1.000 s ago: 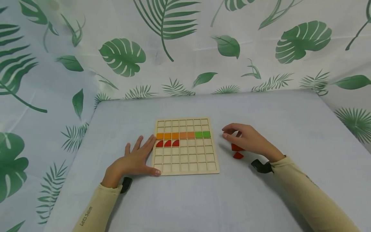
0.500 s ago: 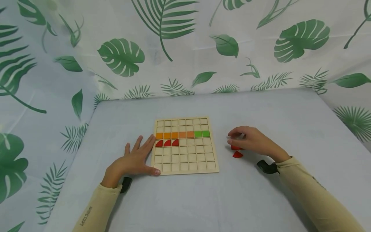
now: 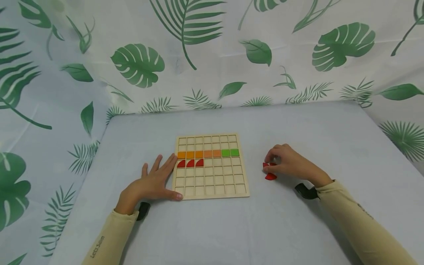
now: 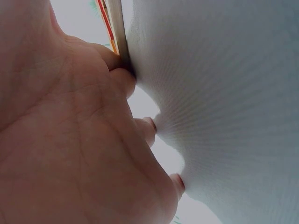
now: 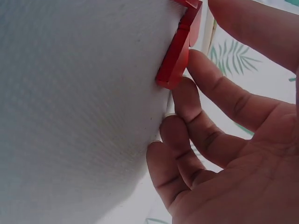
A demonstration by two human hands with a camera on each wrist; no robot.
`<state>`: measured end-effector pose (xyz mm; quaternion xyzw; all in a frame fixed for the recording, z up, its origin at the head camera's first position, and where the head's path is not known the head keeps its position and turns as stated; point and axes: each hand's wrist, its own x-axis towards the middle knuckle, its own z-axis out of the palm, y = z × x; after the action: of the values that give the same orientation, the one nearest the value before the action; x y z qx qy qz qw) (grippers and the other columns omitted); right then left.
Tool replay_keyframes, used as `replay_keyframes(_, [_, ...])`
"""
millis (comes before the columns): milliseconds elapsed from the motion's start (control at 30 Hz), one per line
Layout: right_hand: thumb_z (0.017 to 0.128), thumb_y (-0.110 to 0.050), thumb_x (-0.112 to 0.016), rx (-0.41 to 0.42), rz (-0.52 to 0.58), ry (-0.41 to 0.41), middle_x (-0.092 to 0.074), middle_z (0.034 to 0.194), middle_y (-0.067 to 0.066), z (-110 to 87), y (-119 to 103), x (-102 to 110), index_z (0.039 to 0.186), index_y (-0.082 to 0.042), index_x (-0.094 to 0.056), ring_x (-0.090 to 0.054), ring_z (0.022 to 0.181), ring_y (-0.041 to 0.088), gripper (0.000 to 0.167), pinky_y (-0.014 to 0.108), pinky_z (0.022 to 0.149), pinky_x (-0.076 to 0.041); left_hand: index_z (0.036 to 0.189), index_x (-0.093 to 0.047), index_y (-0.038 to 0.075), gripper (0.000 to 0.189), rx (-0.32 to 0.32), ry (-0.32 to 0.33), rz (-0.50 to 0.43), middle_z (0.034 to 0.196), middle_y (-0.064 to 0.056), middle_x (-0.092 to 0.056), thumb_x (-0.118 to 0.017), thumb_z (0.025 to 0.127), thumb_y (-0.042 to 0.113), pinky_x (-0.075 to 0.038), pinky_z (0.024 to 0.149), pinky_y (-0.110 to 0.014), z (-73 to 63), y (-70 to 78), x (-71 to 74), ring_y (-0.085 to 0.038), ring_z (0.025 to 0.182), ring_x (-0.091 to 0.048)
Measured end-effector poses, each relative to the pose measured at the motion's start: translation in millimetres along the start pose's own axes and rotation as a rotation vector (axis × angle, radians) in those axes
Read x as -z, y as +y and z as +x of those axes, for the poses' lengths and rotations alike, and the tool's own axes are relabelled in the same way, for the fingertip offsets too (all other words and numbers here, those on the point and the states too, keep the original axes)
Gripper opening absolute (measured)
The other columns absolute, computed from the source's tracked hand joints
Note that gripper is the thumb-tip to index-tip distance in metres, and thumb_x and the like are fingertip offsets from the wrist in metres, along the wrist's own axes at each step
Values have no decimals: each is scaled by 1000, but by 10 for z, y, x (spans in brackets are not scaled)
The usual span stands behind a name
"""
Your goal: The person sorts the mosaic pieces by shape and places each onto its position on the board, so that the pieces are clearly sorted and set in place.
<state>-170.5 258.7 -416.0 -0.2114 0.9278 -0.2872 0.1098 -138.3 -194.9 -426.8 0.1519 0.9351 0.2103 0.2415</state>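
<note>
A square wooden grid board lies on the table. My left hand rests with spread fingers along its left side, the thumb on the near-left corner. In the left wrist view, fingertips touch the table beside the board's edge. To the right of the board, my right hand reaches down over loose red quarter-circle tiles, partly hiding them. The right wrist view has fingertips against a red tile, while the thumb stays apart from it.
One board row bears orange, peach and green square tiles. Below it, three red quarter-circle tiles fill the left cells. A pale cloth covers the table; a leaf-print curtain hangs behind and at the sides.
My right hand has moved slightly right and come down onto the loose red tiles, its fingers drawing in around them. My left hand has kept its place on the board.
</note>
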Motion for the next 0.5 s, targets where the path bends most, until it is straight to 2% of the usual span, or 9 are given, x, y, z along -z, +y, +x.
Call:
replay_keyframes(200, [88, -17, -89, 9, -29, 13, -60, 91, 0, 23, -17, -33, 90, -12, -71, -48, 100, 30, 18, 42, 80, -43, 173, -7, 8, 135, -6, 0, -3, 180, -12, -1, -89, 80, 60, 12, 117, -76, -5, -11, 5, -44, 161, 14])
replay_keyframes(500, [91, -6, -81, -5, -16, 30, -64, 87, -3, 47, -38, -54, 96, -11, -68, -51, 102, 32, 15, 44, 81, -44, 173, -7, 8, 135, -1, -6, -11, 180, -12, -1, -90, 80, 59, 13, 117, -76, -8, -3, 10, -44, 161, 15])
